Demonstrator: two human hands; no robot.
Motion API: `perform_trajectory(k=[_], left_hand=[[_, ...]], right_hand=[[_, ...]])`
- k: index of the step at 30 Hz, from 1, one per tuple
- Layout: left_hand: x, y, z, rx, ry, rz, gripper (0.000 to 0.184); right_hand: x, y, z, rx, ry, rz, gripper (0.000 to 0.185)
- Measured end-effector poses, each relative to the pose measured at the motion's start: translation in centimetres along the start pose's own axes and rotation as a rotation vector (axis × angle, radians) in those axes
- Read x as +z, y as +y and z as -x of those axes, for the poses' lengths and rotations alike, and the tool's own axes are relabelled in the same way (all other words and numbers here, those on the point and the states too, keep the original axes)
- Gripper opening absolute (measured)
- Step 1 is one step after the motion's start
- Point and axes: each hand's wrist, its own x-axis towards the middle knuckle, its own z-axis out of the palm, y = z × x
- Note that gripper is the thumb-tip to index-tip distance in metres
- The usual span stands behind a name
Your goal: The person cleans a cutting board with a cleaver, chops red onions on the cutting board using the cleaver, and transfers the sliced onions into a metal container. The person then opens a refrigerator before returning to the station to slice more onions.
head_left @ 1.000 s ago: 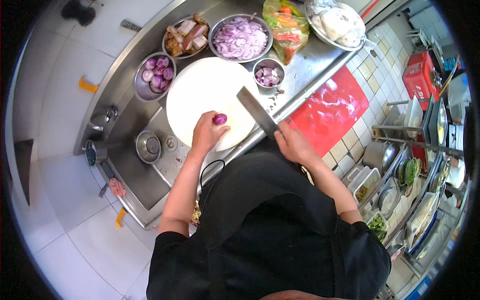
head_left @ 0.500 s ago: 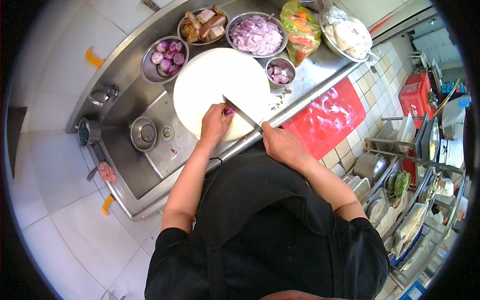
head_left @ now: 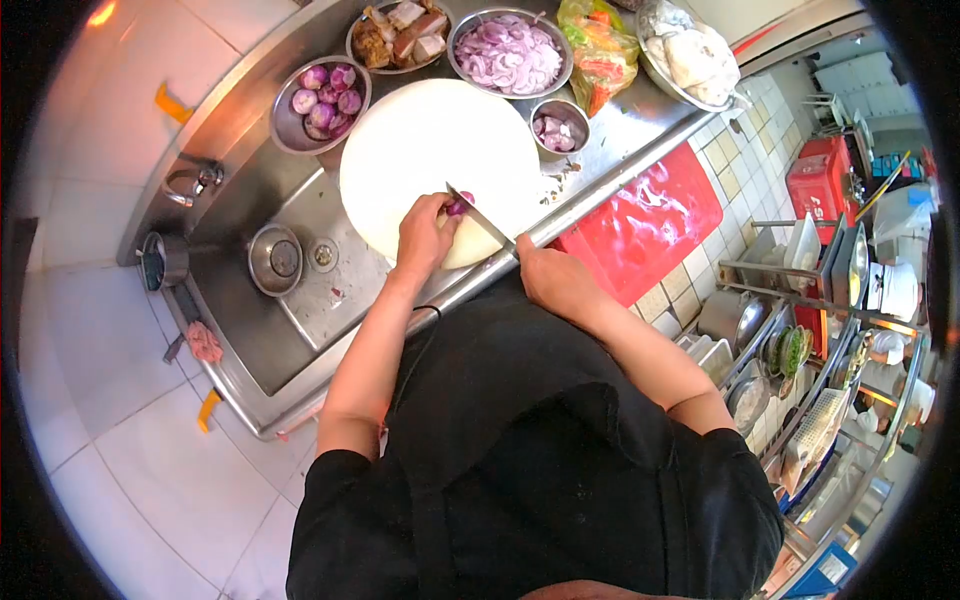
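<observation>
My left hand (head_left: 425,235) is closed on a small purple onion (head_left: 461,205) at the near part of a round white cutting board (head_left: 430,130). In my right hand (head_left: 552,278) is the handle of a knife (head_left: 488,227). Its blade slants across the board, with the tip pointing up and left, right against the onion. The fingers partly cover the onion, so I cannot tell how deep any cut goes. Beyond the board stand a bowl of purple onions (head_left: 330,103), a bowl of sliced onion (head_left: 509,54) and a small cup of onion pieces (head_left: 558,130).
A bowl of meat chunks (head_left: 402,36), a plastic bag of vegetables (head_left: 598,55) and a bowl with a white bag (head_left: 693,60) line the back. To the left is a steel sink (head_left: 225,310) holding a metal bowl (head_left: 275,261). A red board (head_left: 650,230) lies right of the counter.
The onion shows more now, and it sits slightly farther up along the blade with my left fingers. The whole view has shifted a little. Light on the left wall looks warmer.
</observation>
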Motion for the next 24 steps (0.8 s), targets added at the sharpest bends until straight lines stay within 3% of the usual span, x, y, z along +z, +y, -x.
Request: perform_trajectory(k=[4, 9, 12, 14, 15, 19, 21, 22, 24], left_hand=[[-0.1, -0.2, -0.5, 0.001, -0.008, 0.017, 0.028], [-1.5, 0.5, -1.3, -0.061, -0.101, 0.017, 0.034], [-2.5, 0.4, -2.5, 0.079, -0.139, -0.005, 0.040], [-2.8, -0.3, -4.0, 0.503, -0.263, -0.140, 0.048], [-3.0, -0.6, -4.9, 0.462, -0.408, -0.137, 0.048], [-2.9, -0.3, -5.0, 0.344, -0.417, -0.113, 0.045], [-2.1, 0.7, -3.8, 0.129, -0.314, -0.111, 0.043], [-1.4, 0.9, -3.2, 0.128, -0.319, -0.113, 0.043], [-0.2, 1.4, -2.1, 0.029, -0.102, -0.125, 0.044]], right_hand=[[-0.2, 0.4, -0.3, 0.007, 0.028, 0.029, 0.021], [-4.2, -0.4, 2.5, 0.100, -0.010, -0.155, 0.023], [-4.4, 0.5, 3.0, 0.218, 0.017, -0.221, 0.023], [-3.3, 1.6, 2.8, 0.228, 0.034, -0.217, 0.023], [-2.9, 1.8, 2.7, 0.234, 0.049, -0.213, 0.023], [-2.0, 1.2, 2.3, 0.226, 0.023, -0.224, 0.023], [-1.3, 0.8, 2.1, 0.146, 0.045, -0.238, 0.023], [-0.7, 1.1, 1.8, 0.148, 0.044, -0.242, 0.023], [0.3, 1.4, 1.1, 0.087, 0.093, -0.224, 0.022]])
